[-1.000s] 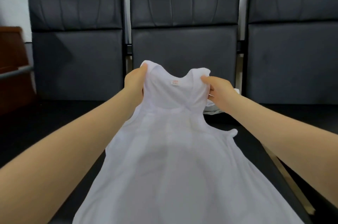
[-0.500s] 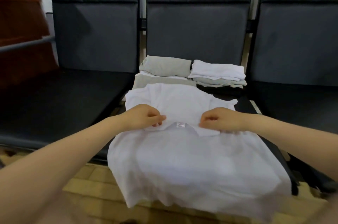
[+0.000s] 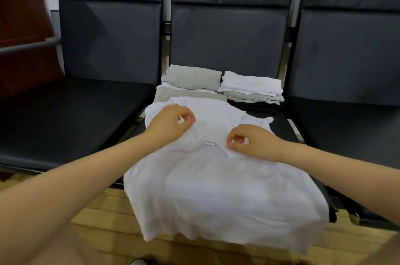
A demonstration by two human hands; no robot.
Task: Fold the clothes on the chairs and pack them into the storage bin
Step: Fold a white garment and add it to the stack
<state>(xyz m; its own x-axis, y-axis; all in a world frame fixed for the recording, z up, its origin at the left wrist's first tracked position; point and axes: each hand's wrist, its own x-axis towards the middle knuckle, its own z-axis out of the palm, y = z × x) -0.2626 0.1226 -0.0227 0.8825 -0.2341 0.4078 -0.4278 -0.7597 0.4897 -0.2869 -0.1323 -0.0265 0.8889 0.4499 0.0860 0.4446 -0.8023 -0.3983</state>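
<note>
I'm looking down at the white sleeveless top, which lies flat on the seat of the middle chair, and I'll place everything else from it. Its hem hangs over the seat's front edge toward the yellow tiled floor. Its collar label faces up at the neckline, and the shoulder part beyond the label lies bunched and partly doubled over on the seat.

My left hand is over the top's left shoulder area, fingers loosely curled. That grip looks relaxed, with nothing clearly pinched in it, though I can't tell whether the fingertips touch the cloth beneath. My right hand sits just right of the label, thumb and forefinger close together at the neckline edge. I can't tell for certain whether that grip is nipping the fabric or only resting on it.

Behind the top, against the chair's backrest, are two stacks of folded clothes. The grey folded stack sits behind the top's left half, with a flat grey piece under it reaching the top's far edge. The white folded stack sits behind the right half, with pale grey and dark layers under it.

To the left of the top is the left chair, and to the right is the right chair. Farther left of the top stands a reddish wooden piece with a grey metal bar across it.
</note>
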